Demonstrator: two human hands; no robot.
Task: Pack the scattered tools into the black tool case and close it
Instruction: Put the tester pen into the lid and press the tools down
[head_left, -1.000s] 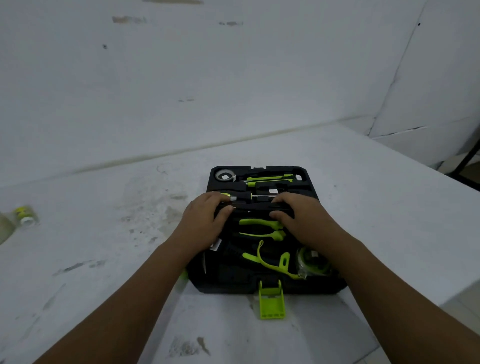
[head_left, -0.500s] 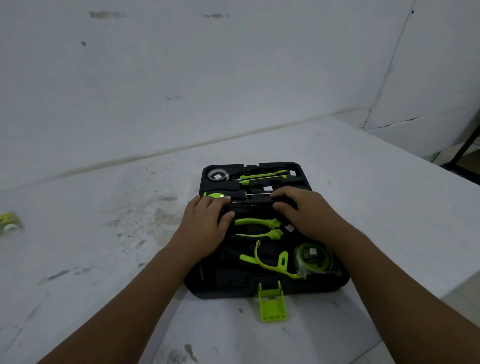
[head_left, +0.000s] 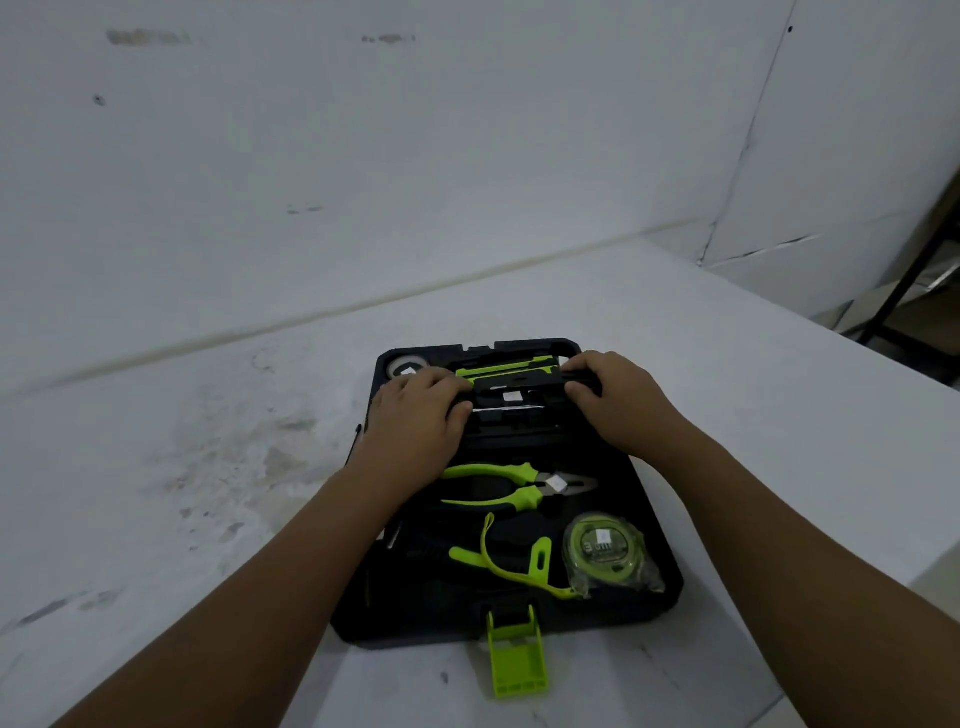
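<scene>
The black tool case (head_left: 657, 592) lies open on the white table. Both hands are over its far rows. My left hand (head_left: 418, 413) and my right hand (head_left: 621, 402) grip the two ends of a long black tool (head_left: 514, 391) with a white label, fingers above and thumbs below. Behind it sit a green-and-black knife (head_left: 501, 370) and a grey tape roll (head_left: 405, 367). Nearer me lie green-handled pliers (head_left: 511, 484), a green tape measure (head_left: 602, 551) in plastic wrap and a green strap (head_left: 511, 569). My left forearm hides the case's left side.
The case's green latch (head_left: 517, 662) hangs open over the near table edge. The stained white table (head_left: 208, 467) meets a white wall behind. The table's right edge drops off, with a dark metal frame (head_left: 904, 280) beyond it.
Both hands have moved from the middle row to the far rows of the case and now grip the long black tool. The pliers are uncovered. The camera has come closer.
</scene>
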